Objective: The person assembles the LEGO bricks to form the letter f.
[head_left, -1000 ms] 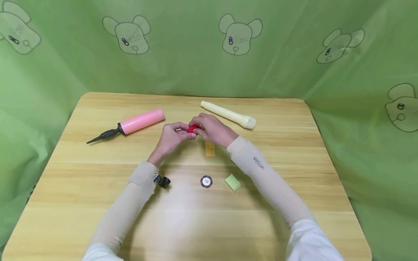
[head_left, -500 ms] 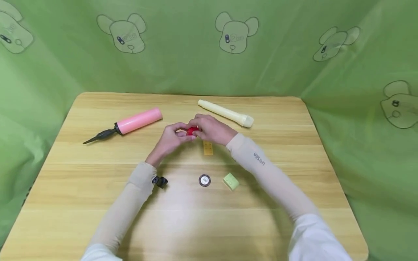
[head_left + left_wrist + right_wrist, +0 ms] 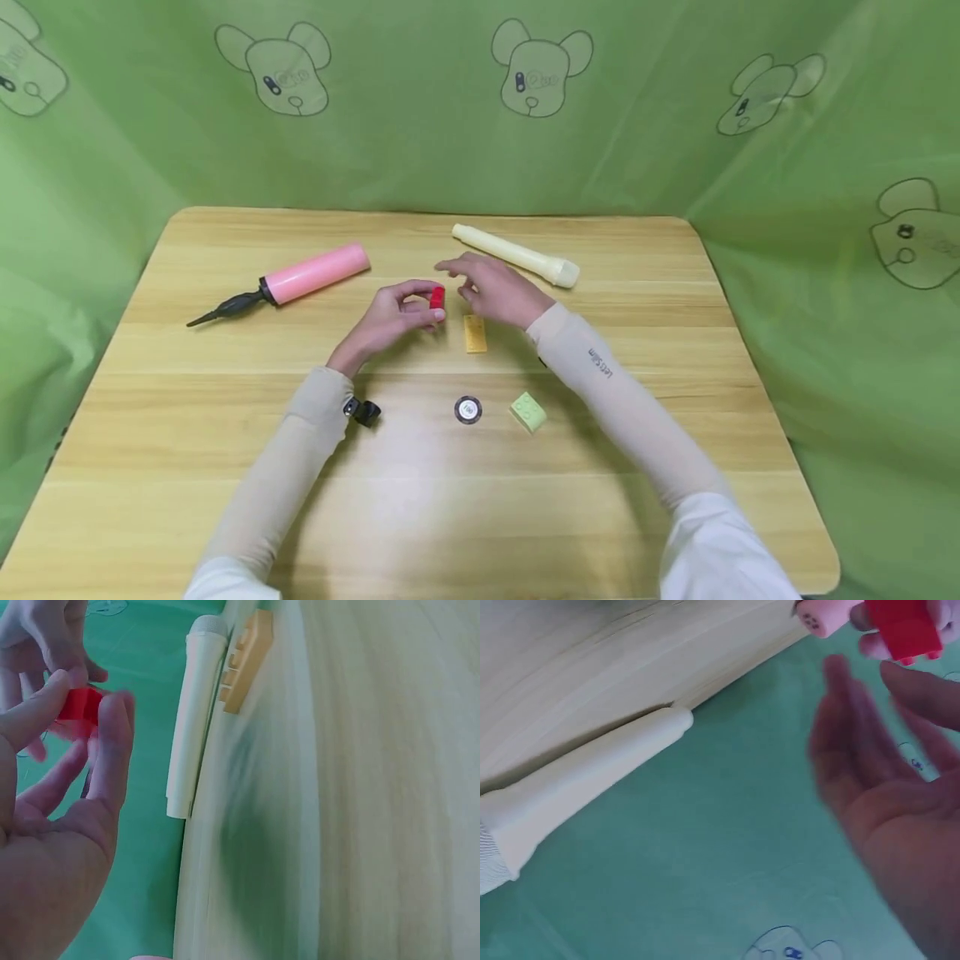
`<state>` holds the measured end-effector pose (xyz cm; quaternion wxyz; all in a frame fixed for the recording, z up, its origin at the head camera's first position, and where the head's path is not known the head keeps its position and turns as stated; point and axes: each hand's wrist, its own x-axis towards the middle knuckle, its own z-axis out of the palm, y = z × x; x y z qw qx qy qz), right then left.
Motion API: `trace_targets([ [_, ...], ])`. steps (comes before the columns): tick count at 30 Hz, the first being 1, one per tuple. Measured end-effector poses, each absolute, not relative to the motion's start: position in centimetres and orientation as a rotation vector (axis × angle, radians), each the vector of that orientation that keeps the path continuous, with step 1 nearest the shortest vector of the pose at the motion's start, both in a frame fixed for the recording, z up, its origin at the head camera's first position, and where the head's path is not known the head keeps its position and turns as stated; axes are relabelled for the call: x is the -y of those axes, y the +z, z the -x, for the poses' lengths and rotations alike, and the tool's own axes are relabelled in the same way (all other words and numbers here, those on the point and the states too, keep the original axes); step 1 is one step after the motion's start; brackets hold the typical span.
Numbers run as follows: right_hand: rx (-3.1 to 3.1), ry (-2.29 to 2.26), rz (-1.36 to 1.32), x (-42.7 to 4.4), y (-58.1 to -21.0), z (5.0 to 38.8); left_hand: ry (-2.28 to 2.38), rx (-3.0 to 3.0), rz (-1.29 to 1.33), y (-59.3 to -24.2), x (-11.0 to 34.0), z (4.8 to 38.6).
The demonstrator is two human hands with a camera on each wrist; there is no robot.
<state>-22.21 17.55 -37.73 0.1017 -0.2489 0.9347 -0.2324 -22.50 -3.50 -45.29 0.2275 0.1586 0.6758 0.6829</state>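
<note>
Between thumb and fingers, my left hand pinches a red toy building brick above the middle of the table. Studs show on the brick in the right wrist view. Just to its right hovers my right hand, apart from the brick, with fingers loosely extended and holding nothing. Below that hand an orange toy brick lies on the table; its studs appear in the left wrist view. A cream toy microphone lies just behind the right hand.
A pink hand pump with a black nozzle lies at the back left. Nearer the front are a dark-rimmed poker chip and a light green brick. A green curtain surrounds the wooden table.
My right hand has let go of the red brick and drawn off to the right, its fingers spreading. The left hand keeps the brick in nearly the same place.
</note>
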Motion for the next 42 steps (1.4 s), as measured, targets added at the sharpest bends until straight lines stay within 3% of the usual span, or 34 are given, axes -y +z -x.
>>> trace_targets([
  [5, -2.758, -0.564, 0.449, -19.1, -39.6, 22.6, 1.871, -1.926, -0.435, -45.6, 2.5, 22.3],
  [19, -2.735, -0.246, 0.191, -17.8, -43.1, 21.1, 1.785, -2.085, -0.445, -45.9, 2.8, 22.8],
  [32, -2.731, -0.19, 0.336, -17.3, -43.8, 20.8, 1.856, -1.948, -0.427, -46.9, 2.0, 23.1],
  [42, -2.817, -0.261, 0.42, -17.5, -40.8, 21.1, 1.853, -1.967, -0.417, -46.9, 2.3, 23.3],
])
